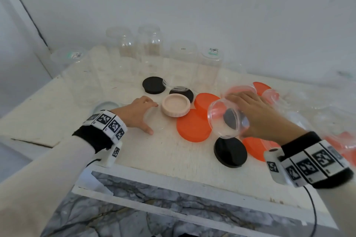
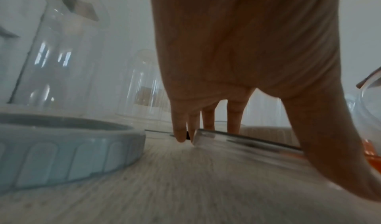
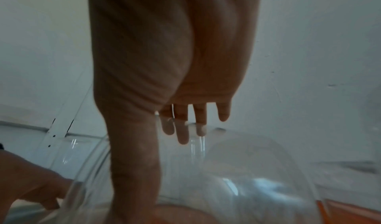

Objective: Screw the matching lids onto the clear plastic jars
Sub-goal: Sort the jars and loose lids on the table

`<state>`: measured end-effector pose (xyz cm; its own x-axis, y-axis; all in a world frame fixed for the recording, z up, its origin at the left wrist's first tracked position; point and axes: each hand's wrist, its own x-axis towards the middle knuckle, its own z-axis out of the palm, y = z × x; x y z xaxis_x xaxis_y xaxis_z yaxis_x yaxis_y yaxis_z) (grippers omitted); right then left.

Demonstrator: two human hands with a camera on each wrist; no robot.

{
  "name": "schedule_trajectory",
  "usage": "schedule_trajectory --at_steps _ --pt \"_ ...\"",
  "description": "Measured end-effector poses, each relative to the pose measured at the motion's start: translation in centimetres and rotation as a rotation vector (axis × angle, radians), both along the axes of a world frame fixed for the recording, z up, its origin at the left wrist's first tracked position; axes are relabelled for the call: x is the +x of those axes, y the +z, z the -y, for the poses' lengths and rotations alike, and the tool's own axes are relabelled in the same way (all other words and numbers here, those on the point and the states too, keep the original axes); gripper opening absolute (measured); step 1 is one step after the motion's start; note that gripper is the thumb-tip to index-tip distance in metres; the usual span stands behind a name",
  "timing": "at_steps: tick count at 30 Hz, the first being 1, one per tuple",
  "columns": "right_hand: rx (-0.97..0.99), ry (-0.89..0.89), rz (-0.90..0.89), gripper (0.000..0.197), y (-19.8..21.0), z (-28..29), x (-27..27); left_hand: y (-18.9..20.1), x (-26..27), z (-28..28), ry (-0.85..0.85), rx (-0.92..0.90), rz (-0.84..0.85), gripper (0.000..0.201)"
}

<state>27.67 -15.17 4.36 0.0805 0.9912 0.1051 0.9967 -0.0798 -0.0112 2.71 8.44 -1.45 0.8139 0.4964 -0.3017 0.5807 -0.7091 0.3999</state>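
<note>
Desk (image 1: 158,161), items near to far.

1. Black lid (image 1: 230,152), flat, just nearer than the right hand (image 1: 258,115).
2. Clear jar (image 1: 227,119), tilted mouth-leftward in the right hand's curled fingers, likely presented for capping.
3. Clear lid (image 2: 243,142), one edge raised under the left hand (image 1: 134,114), fingers bent about its rim; transparency blurs its outline.
4. Beige lid (image 1: 175,106), orange lids (image 1: 192,127), beyond the left hand.
5. Upright jars (image 1: 150,48), farthest; count uncertain.
</note>
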Motion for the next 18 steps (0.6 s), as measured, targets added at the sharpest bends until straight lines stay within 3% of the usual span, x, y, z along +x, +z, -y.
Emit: schedule_trajectory --at_steps 6,10,18 --pt "0.149 -0.125 -0.445 0.102 1.8 -0.5 -2.4 1.2 -1.7 -0.1 0.046 0.027 -0.011 0.094" --pt "0.154 -0.072 -0.598 0.103 1.6 -2.2 -4.4 2.0 -3.7 -0.2 0.116 0.053 0.033 0.092" --pt "0.131 0.020 -1.078 0.075 0.0 -6.0 -8.5 3.7 -8.6 0.0 0.364 0.037 0.379 0.090"
